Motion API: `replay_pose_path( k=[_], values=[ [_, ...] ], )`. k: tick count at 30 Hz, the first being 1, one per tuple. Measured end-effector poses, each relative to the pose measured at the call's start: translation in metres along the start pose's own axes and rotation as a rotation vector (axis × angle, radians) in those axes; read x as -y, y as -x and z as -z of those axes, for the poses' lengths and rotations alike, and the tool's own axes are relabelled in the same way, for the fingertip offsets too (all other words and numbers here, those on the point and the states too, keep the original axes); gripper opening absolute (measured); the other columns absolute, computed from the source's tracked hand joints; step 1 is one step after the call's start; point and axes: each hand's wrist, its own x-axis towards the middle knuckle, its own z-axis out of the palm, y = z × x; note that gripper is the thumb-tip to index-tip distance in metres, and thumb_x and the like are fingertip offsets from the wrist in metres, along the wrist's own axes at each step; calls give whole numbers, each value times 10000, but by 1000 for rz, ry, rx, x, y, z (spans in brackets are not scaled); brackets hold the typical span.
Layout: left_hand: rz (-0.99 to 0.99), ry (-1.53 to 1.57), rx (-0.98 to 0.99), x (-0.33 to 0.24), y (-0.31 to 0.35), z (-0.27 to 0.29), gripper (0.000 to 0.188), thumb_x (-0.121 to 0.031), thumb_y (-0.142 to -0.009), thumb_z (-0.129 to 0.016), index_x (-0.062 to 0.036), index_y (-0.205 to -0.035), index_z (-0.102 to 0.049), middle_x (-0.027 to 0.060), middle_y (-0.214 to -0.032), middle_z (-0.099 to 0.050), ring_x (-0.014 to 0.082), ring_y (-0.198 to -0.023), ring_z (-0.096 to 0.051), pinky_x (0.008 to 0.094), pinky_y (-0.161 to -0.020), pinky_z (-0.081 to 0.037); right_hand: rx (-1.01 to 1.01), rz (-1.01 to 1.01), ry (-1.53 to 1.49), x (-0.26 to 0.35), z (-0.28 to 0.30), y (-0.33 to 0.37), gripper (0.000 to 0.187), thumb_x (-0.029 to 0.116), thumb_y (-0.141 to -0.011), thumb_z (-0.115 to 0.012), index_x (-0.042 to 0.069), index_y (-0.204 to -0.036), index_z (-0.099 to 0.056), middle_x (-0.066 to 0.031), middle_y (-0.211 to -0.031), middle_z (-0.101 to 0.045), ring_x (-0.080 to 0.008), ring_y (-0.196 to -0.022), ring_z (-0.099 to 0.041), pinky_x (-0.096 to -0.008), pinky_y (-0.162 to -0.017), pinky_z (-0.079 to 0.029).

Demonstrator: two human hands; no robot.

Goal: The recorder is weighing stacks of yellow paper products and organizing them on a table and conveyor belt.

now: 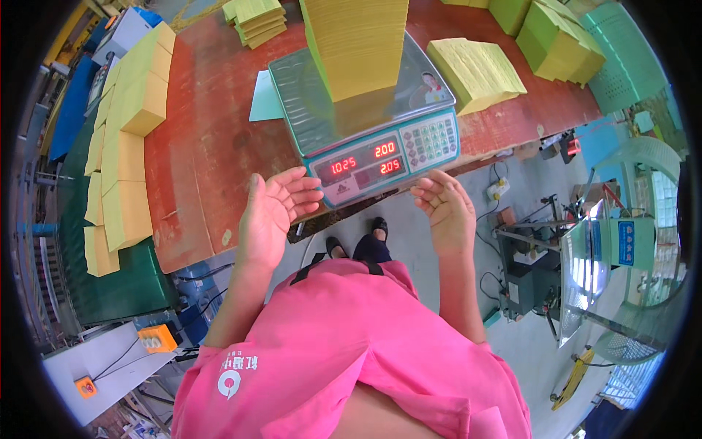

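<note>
While my left hand (272,210) and right hand (447,212) hang before the scale (365,121), both have their palms bare and their fingers loosely curled, gripping nothing. My left is just beside the scale's near left corner; whether its fingertips touch the casing, I cannot tell. My right is by the near edge, below the keypad (431,143), and I cannot tell about contact there either. The stack (357,47) of yellow sheets stands on the pan (296,80), beyond both hands, roughly midway between them and apart from my fingers.

The stack is upright, its long axis vertical, its top running out of my view. Its broad face is turned toward me, with a strip of its left side showing. The scale's long side runs across me, slanting slightly away on the right, and its lit red display (363,161) faces me.

The display's panel stands between my hands and the stack. A pale blue sheet (265,99) lies against the scale's left side. Just to the right, a low yellow block (479,73) sits on the red tabletop (190,146). A small pile (256,25) stands farther off, leftward. Rows of blocks (131,135) line the left; more bundles (559,44) stand far right, beside a teal crate (621,55).
</note>
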Motion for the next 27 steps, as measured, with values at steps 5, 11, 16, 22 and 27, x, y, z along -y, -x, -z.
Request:
replay_pose_path(
  k=[5, 11, 16, 22, 27],
  values=[
    [9, -6, 35, 0, 7, -3, 703, -556, -1033, -207, 23, -1263, -534, 195, -1170, -641, 263, -1059, -633, 388, -929, -493, -2, 48, -19, -1, -2, 12, 281, 130, -991, -455, -24, -1171, -605, -130, -1000, -688, -251, -899, -675, -352, -796, -529],
    [6, -45, -14, -2, -2, -9, 669, -529, -1040, -218, 18, -1238, -548, 184, -1142, -655, 249, -1041, -637, 383, -919, -493, 20, 52, -31, 5, 8, -3, 269, 129, -989, -465, -25, -1157, -608, -126, -992, -690, -247, -889, -674, -351, -787, -530],
    [-222, -257, -88, -23, -20, -36, 411, -326, -1038, -418, 22, -1166, -596, 159, -1126, -663, 220, -1001, -648, 348, -877, -509, 9, -35, -48, 21, 24, -21, 257, 124, -990, -461, -21, -1154, -596, -121, -988, -674, -241, -894, -668, -362, -790, -522],
    [-959, -814, -125, -108, -74, -117, 206, -33, -920, -596, 22, -1112, -648, 118, -1137, -665, 229, -1048, -639, 338, -955, -479, 89, -130, -60, 52, 60, -51, 247, 106, -981, -458, -16, -1146, -595, -116, -976, -667, -238, -880, -660, -358, -780, -517],
    [-1066, -1355, -165, -156, -142, -150, 343, -27, -819, -691, -5, -1159, -651, 89, -1215, -644, 227, -1173, -579, 332, -1034, -417, 175, -251, -7, 78, 76, -74, 242, 98, -981, -456, -24, -1133, -599, -123, -942, -672, -228, -837, -663, -355, -753, -525]
  ],
)
